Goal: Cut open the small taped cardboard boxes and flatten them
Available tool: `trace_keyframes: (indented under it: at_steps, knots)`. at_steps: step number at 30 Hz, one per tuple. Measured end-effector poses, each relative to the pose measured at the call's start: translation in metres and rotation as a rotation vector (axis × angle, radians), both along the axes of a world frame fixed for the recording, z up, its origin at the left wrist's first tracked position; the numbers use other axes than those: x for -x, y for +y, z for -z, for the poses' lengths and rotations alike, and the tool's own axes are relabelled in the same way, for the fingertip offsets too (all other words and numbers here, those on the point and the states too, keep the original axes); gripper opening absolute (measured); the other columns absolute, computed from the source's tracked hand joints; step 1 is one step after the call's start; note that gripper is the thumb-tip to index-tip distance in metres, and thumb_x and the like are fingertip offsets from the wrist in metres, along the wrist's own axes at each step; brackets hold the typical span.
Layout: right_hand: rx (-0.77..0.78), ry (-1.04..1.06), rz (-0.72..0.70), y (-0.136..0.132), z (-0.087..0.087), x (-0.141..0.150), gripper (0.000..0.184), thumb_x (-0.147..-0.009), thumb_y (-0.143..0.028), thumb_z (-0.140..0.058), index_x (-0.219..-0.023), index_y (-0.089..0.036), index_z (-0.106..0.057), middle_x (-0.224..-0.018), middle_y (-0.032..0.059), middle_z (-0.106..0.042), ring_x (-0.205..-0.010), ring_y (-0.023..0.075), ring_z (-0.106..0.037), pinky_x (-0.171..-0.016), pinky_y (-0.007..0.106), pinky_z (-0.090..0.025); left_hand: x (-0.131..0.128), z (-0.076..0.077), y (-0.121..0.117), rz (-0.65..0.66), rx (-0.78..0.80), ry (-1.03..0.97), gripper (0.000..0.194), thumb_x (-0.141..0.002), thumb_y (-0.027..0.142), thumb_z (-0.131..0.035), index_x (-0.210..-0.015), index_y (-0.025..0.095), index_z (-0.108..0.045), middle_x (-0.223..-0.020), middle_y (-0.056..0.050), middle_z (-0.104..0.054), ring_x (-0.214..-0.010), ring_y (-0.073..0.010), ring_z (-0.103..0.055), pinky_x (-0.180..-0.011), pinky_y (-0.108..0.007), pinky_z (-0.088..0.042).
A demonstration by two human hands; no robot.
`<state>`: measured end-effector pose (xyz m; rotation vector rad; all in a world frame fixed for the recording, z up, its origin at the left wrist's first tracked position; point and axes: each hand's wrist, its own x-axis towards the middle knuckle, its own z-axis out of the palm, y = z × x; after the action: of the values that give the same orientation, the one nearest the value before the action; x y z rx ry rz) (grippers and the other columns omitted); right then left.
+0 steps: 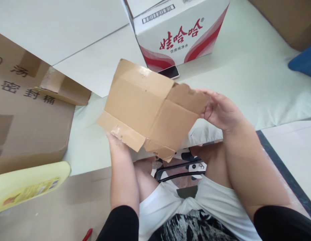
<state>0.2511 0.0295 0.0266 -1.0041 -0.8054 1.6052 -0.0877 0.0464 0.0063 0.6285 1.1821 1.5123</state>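
Note:
An unfolded brown cardboard box (137, 97) is held up in front of me, tilted, with crease lines and flaps along its edges. Shiny clear tape shows on its upper and lower left flaps. My right hand (218, 108) grips the torn-looking flap at its right end, fingers closed around the edge. At the lower left edge, my left hand (114, 139) holds the cardboard from beneath; its fingers are hidden behind the sheet. Just beyond the cardboard, a dark phone-like device (170, 72) lies on the pale cloth, partly covered.
A white and red water carton (180, 36) stands behind, beside a large white box (100, 63). Big brown cartons (32, 110) are at the left, near a yellow plastic item (32, 184). Pale cloth (245, 90) covers the table; a blue object (304, 62) sits right.

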Motion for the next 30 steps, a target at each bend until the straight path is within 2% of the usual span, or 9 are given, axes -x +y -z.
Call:
trace_keyframes:
  at_steps: [5, 9, 14, 17, 19, 22, 24, 26, 30]
  knots:
    - [0.036, 0.006, -0.04, -0.001, 0.005, 0.018, 0.064, -0.056, -0.058, -0.092, -0.106, -0.025, -0.069, -0.099, 0.0038, -0.077, -0.086, 0.0223, -0.074, -0.07, 0.034, -0.061, 0.007, 0.001, 0.016, 0.028, -0.058, 0.003, 0.032, -0.089, 0.053, -0.059, -0.102, 0.025, -0.068, -0.095, 0.001, -0.08, -0.118, -0.0248, -0.068, -0.088, -0.033, -0.055]
    - [0.024, -0.025, 0.166, -0.003, 0.008, 0.028, 0.058, -0.059, -0.045, -0.092, -0.108, -0.025, -0.069, -0.115, 0.0053, -0.076, -0.117, 0.029, -0.069, -0.097, 0.042, -0.06, -0.006, -0.011, 0.01, 0.037, -0.151, -0.002, 0.037, -0.081, 0.055, -0.062, -0.105, 0.027, -0.07, -0.107, -0.001, -0.08, -0.131, -0.0251, -0.063, -0.098, -0.033, -0.055]
    - [-0.048, -0.111, 0.35, -0.002, 0.008, 0.024, 0.061, -0.059, -0.045, -0.09, -0.112, -0.027, -0.067, -0.119, 0.006, -0.075, -0.125, 0.0332, -0.064, -0.106, 0.049, -0.054, -0.019, -0.016, 0.007, 0.159, -0.247, -0.032, 0.054, -0.08, 0.069, -0.057, -0.111, 0.027, -0.071, -0.123, -0.007, -0.076, -0.139, -0.0292, -0.058, -0.11, -0.038, -0.054]
    - [-0.081, -0.186, 0.339, 0.0, 0.012, 0.022, 0.057, -0.064, -0.052, -0.088, -0.109, -0.026, -0.065, -0.114, 0.007, -0.073, -0.117, 0.0301, -0.066, -0.095, 0.043, -0.058, -0.016, -0.004, 0.021, 0.139, -0.12, 0.012, 0.045, -0.079, 0.058, -0.07, -0.108, 0.024, -0.07, -0.116, -0.008, -0.078, -0.136, -0.0287, -0.061, -0.111, -0.038, -0.055]
    - [-0.058, -0.208, 0.273, 0.001, 0.016, 0.02, 0.051, -0.067, -0.056, -0.085, -0.1, -0.025, -0.064, -0.093, 0.0046, -0.071, -0.09, 0.0232, -0.068, -0.07, 0.034, -0.057, -0.011, 0.006, 0.032, 0.068, -0.06, 0.033, 0.035, -0.079, 0.045, -0.074, -0.105, 0.022, -0.069, -0.113, -0.009, -0.078, -0.137, -0.0266, -0.061, -0.112, -0.036, -0.054]
    - [-0.044, -0.202, 0.102, 0.003, 0.017, 0.02, 0.045, -0.07, -0.057, -0.083, -0.089, -0.023, -0.061, -0.062, -0.0051, -0.051, -0.049, 0.0091, -0.043, -0.044, 0.024, -0.031, -0.005, 0.014, 0.041, 0.012, -0.092, 0.0, 0.031, -0.084, 0.044, -0.071, -0.105, 0.021, -0.068, -0.116, -0.009, -0.078, -0.142, -0.0259, -0.057, -0.115, -0.037, -0.052]
    - [-0.05, -0.196, -0.002, 0.001, 0.015, 0.022, 0.044, -0.069, -0.054, -0.083, -0.085, -0.021, -0.06, -0.055, -0.0088, -0.041, -0.044, 0.0055, -0.03, -0.042, 0.023, -0.021, -0.007, 0.015, 0.04, 0.019, -0.095, -0.029, 0.032, -0.085, 0.046, -0.071, -0.105, 0.021, -0.068, -0.116, -0.009, -0.078, -0.14, -0.0263, -0.059, -0.114, -0.039, -0.053]
    - [-0.015, -0.189, -0.028, -0.002, 0.013, 0.024, 0.045, -0.066, -0.052, -0.086, -0.083, -0.021, -0.06, -0.054, -0.0093, -0.041, -0.043, 0.0049, -0.027, -0.042, 0.023, -0.02, -0.016, 0.013, 0.036, 0.047, -0.047, -0.073, 0.033, -0.083, 0.046, -0.074, -0.106, 0.022, -0.067, -0.114, -0.008, -0.079, -0.132, -0.0261, -0.065, -0.11, -0.04, -0.056]
    - [0.03, -0.142, 0.152, -0.009, 0.016, 0.021, 0.045, -0.06, -0.047, -0.09, -0.084, -0.024, -0.059, -0.058, -0.0079, -0.045, -0.045, 0.0077, -0.031, -0.04, 0.026, -0.027, -0.038, 0.003, 0.028, 0.098, 0.107, -0.202, 0.028, -0.082, 0.038, -0.073, -0.105, 0.023, -0.068, -0.1, -0.003, -0.079, -0.093, -0.0194, -0.077, -0.091, -0.034, -0.062]
